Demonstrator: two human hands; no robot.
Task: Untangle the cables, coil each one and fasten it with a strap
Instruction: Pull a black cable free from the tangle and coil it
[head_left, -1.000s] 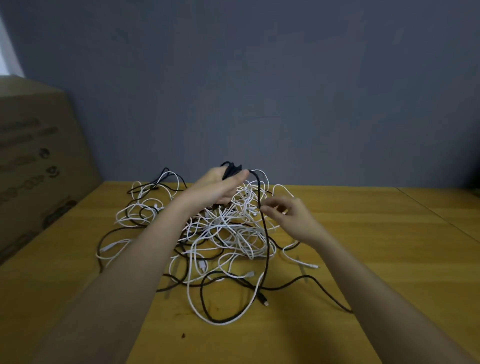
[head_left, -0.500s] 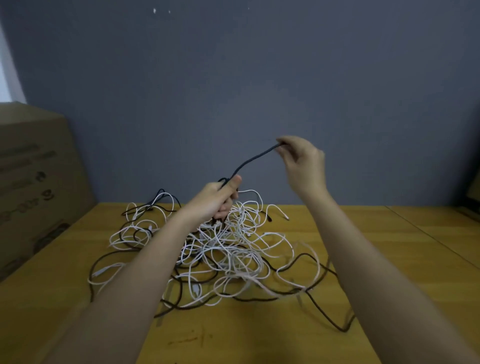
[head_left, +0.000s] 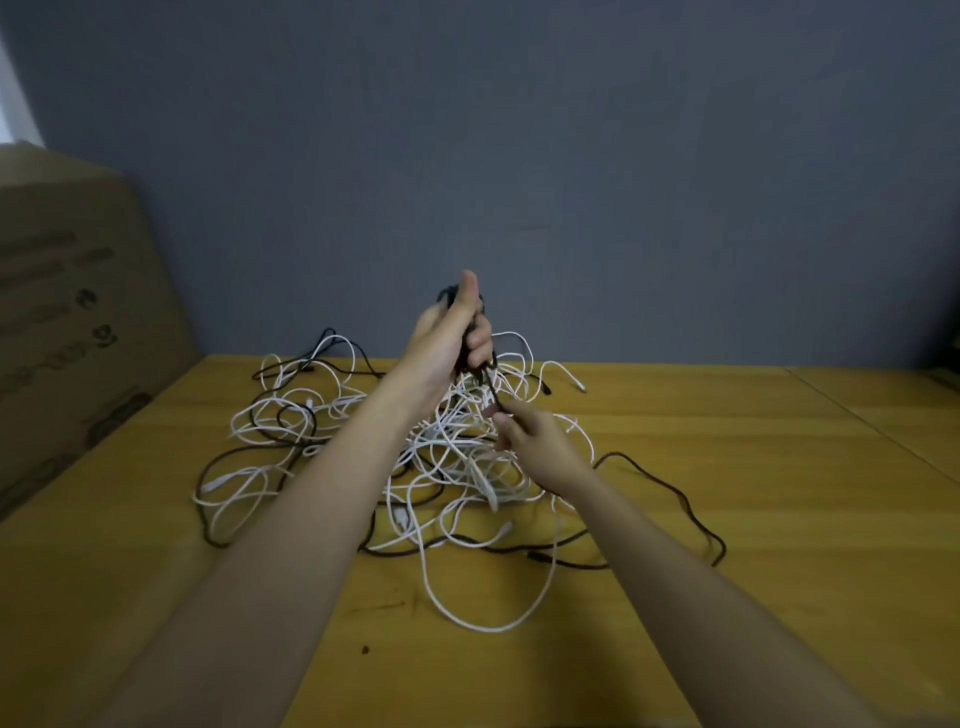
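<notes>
A tangle of white and black cables (head_left: 311, 415) lies on the wooden table (head_left: 753, 493). Above the heap, my left hand (head_left: 447, 343) grips a small bundle of black cable (head_left: 488, 387), thumb pointing up. A short taut length of that black cable runs down to my right hand (head_left: 535, 441), which pinches it just over the heap. From the heap a loose black strand (head_left: 670, 486) trails off to the right across the table. I see no straps.
A large cardboard box (head_left: 67, 322) stands at the left edge of the table. A grey wall (head_left: 623, 182) rises right behind the heap. Bare wood lies to the right and in front of the cables.
My right hand has come down from a raised position and now pinches the black cable close under my left hand. My left hand has turned upright with the bundle.
</notes>
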